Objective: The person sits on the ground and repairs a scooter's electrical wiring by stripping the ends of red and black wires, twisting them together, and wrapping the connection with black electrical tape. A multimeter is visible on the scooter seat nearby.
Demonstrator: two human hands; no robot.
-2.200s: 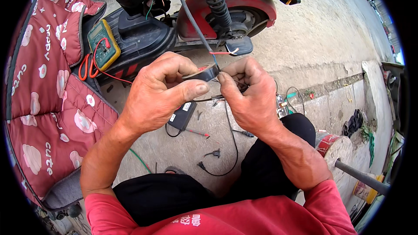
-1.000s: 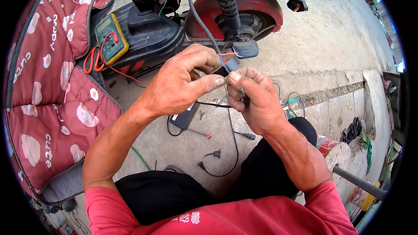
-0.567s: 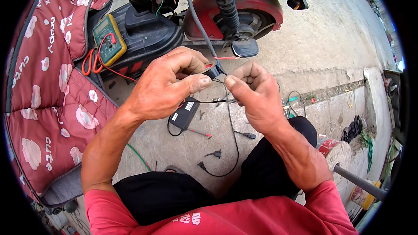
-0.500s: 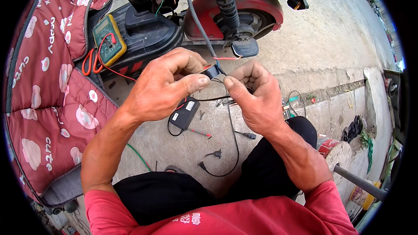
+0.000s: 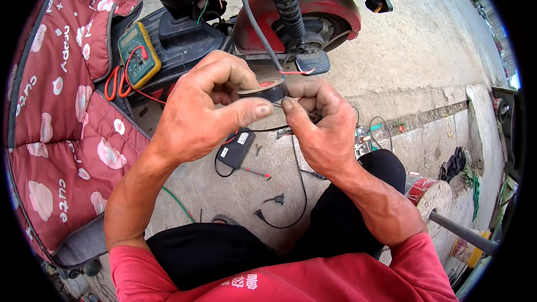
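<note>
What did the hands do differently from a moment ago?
The left hand turned the black tape roll up a little, so it now lies flatter between both hands, still pinched by the left thumb. The right hand kept its grip on the wires. The yellow meter and red scooter wheel stayed put.

Scooter (image 5: pixel 279 17) crowds ahead — bare concrete (image 5: pixel 425 61) lies open rightward.

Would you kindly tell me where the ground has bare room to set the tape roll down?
The widest bare patch is the concrete right of the red scooter wheel, above the kerb crack. Below the hands it is crowded: a small black box, loose black leads and a red probe lie between the knees.
</note>
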